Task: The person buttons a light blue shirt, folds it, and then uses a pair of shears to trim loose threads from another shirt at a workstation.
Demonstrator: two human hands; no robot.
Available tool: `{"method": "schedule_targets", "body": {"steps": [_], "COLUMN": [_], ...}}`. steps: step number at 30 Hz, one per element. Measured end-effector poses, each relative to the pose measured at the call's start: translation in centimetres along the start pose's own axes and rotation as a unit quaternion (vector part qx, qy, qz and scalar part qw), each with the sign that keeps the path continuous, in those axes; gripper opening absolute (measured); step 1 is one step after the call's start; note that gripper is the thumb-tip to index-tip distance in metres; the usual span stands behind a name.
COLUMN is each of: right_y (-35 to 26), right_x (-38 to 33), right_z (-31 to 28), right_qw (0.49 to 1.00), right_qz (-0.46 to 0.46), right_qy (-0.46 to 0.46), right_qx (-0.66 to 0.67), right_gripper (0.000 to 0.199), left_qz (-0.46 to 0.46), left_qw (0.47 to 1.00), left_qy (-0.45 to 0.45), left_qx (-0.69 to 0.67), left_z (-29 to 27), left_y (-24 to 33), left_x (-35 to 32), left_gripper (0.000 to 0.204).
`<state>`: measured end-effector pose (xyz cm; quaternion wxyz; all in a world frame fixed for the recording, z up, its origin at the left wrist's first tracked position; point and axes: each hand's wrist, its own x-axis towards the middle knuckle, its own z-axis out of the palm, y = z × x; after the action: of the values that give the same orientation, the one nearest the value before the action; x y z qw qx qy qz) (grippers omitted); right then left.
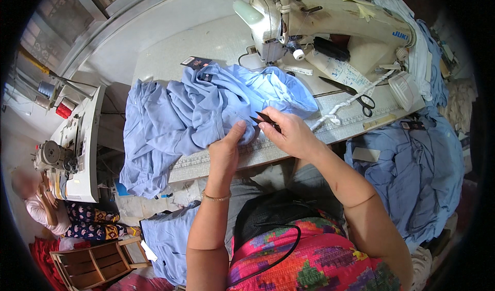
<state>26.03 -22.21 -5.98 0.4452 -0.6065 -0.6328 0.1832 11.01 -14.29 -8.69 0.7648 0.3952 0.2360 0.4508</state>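
A light blue garment [188, 113] lies crumpled across the sewing table, its left part hanging over the front edge. My left hand [225, 145] grips the garment's near edge, thumb on top. In my right hand [293, 135] is a pair of black thread snips [264, 118], blades pointing left at the cloth just beside my left thumb. The fingers partly hide the snips' handles. A dark tag [196, 62] lies at the garment's far side. Behind the cloth stands a sewing machine [268, 25], its needle area partly covered by fabric.
Black scissors [353, 91] and a white twisted cord [356, 101] lie right of the garment, near a white box [405, 91]. Blue garments [407, 172] are heaped at the right. Another person [49, 208] sits by a second machine [56, 154] at left, near a wooden stool [98, 262].
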Motion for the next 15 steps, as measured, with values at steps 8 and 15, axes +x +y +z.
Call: {"method": "schedule_targets", "body": {"steps": [8,15], "right_y": [-0.13,0.02], "right_x": [-0.82,-0.71], "right_z": [0.16,0.49], "right_qw": [0.998,0.996], "right_qz": [-0.015,-0.015], "right_qy": [-0.016,-0.010], "right_qx": [-0.066,-0.090], "right_gripper": [0.020,0.020], "left_qz": [-0.007,-0.007], "left_qw": [1.000,1.000], "left_qy": [-0.001,0.000], "left_qx": [0.001,0.003], "left_z": [-0.13,-0.09], "left_y": [-0.15,-0.14], "left_x": [0.03,-0.03], "left_gripper": [0.041,0.042]}}
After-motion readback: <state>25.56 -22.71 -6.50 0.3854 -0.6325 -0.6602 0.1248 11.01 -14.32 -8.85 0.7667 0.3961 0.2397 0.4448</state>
